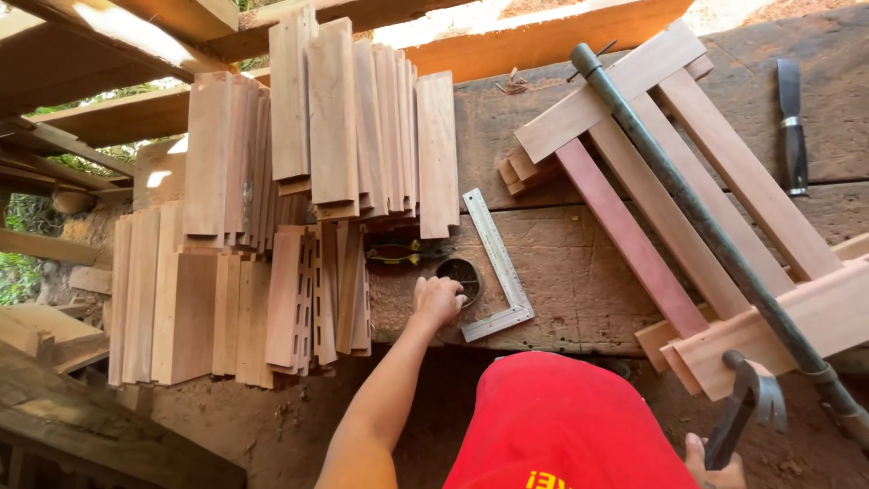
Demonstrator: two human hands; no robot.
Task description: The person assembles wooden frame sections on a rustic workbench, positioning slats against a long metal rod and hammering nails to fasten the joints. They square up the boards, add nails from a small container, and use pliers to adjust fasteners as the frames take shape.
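Observation:
My left hand [436, 300] rests on the wooden workbench [561, 299], fingers curled at the rim of a small round dark tin [463, 274]. Whether anything is pinched in the fingers is hidden. A metal try square [501, 267] lies just right of the tin, and green-handled pliers [405, 253] lie just above the hand. My right hand [715, 465] is low at the bottom edge, gripping the handle of a claw hammer [749, 398] whose head points up toward a wooden frame [688, 208] held in a long metal bar clamp [715, 235].
Stacks of short wooden slats [299, 181] cover the left of the bench, some notched. A chisel [793, 127] lies at the far right. Small wood offcuts [523, 169] sit beside the frame. Rough beams [109, 54] run along the top left; dirt floor lies below.

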